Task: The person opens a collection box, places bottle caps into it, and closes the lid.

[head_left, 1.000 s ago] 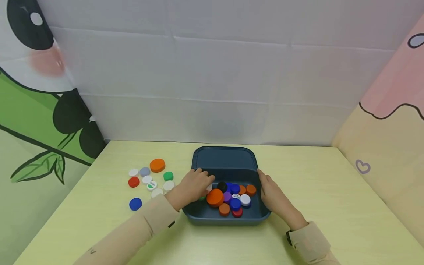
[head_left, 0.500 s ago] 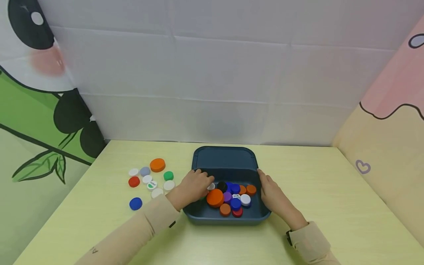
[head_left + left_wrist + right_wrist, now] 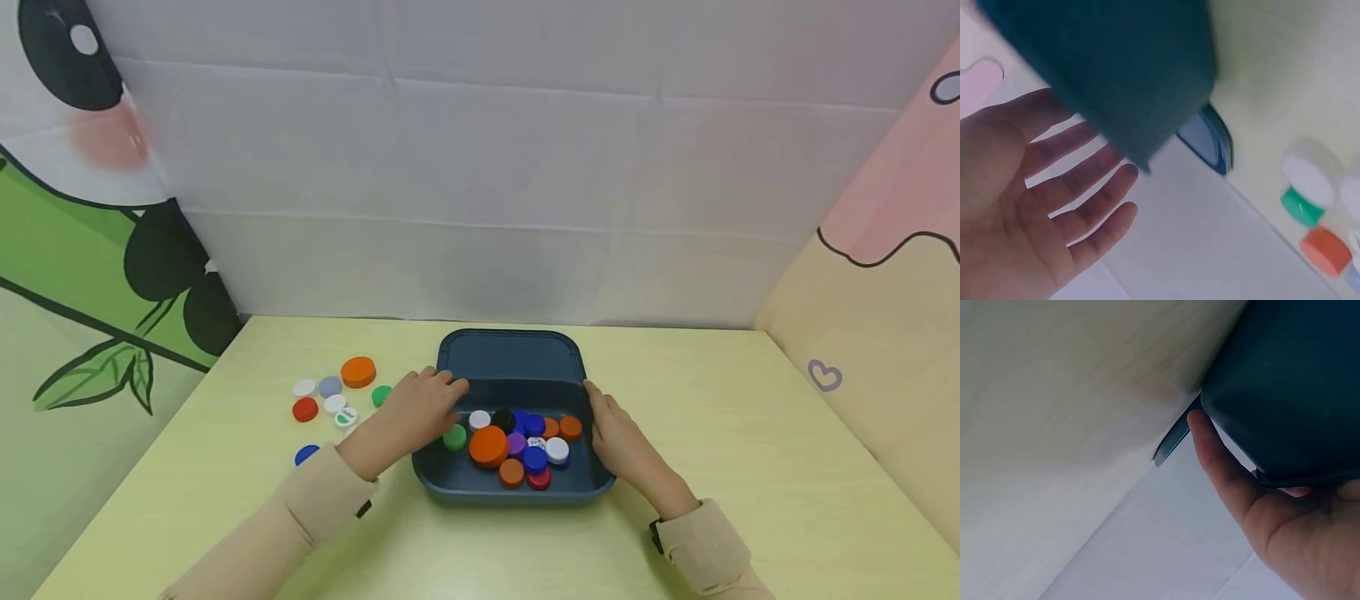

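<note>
A dark blue box [image 3: 513,500] holds several bottle caps, among them a large orange cap [image 3: 488,447], a green cap [image 3: 454,437] and a white cap [image 3: 479,420]. Over the box's left rim is my left hand [image 3: 408,417]; in the left wrist view that hand [image 3: 1047,194] has its fingers spread and nothing in the palm. My right hand [image 3: 626,446] rests along the box's right side, and the right wrist view shows this hand [image 3: 1291,531] against the box wall [image 3: 1297,394], fingers partly hidden behind it.
Left of the box, several loose caps lie on the pale table [image 3: 750,433]: orange [image 3: 358,372], red [image 3: 305,409], blue [image 3: 307,453], white and green, some partly covered by the left arm. The box's lid [image 3: 512,353] lies at its back. A pale wall [image 3: 480,192] stands behind.
My left hand has moved left and slightly back, away from the caps in the box, uncovering the green and white caps there. My right hand stays at the box's side.
</note>
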`<state>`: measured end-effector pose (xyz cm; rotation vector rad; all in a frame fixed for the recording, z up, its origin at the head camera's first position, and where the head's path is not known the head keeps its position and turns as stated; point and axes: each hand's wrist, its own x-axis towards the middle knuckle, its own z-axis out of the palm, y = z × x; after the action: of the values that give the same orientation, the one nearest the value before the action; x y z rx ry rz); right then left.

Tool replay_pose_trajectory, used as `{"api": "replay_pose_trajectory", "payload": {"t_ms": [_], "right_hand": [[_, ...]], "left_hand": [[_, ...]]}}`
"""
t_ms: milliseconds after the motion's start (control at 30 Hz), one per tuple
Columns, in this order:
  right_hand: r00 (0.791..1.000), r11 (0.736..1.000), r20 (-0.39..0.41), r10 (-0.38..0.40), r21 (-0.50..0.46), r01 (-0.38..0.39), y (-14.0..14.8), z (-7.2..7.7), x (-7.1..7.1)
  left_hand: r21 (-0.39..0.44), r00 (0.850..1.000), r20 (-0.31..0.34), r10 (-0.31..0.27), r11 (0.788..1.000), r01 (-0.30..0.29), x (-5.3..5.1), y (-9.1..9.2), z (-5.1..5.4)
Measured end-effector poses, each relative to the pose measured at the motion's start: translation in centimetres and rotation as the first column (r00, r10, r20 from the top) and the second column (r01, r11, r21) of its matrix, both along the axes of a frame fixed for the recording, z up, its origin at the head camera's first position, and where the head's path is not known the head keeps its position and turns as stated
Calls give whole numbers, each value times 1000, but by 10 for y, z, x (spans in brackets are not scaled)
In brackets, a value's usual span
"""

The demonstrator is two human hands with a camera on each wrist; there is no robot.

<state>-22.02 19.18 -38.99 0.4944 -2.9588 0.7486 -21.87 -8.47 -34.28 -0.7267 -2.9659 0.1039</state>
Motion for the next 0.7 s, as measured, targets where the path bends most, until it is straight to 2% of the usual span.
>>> {"api": "replay_pose_trajectory", "payload": {"t_ms": [133,233,433,533,700], "right_hand": [[1000,1000,5,-2,12,2,0,1,0],[1000,1000,0,-2,14,2,0,0,0],[1000,1000,-5,-4,7,4,1,-1,0],[1000,1000,-7,-2,-8,2,1,-2,-1],[998,999,-56,18,-26,-19,2,-1,1]], "left_hand": [[21,998,-34,43,999,-43,2,-18,9],[38,996,-55,70,997,-68,4,-36,12],[73,994,-53,99,993,-95,11,-65,6],[79,993,-52,104,992,-99,16,-75,2],[79,993,-40,114,991,-110,23,-86,-5]]}}
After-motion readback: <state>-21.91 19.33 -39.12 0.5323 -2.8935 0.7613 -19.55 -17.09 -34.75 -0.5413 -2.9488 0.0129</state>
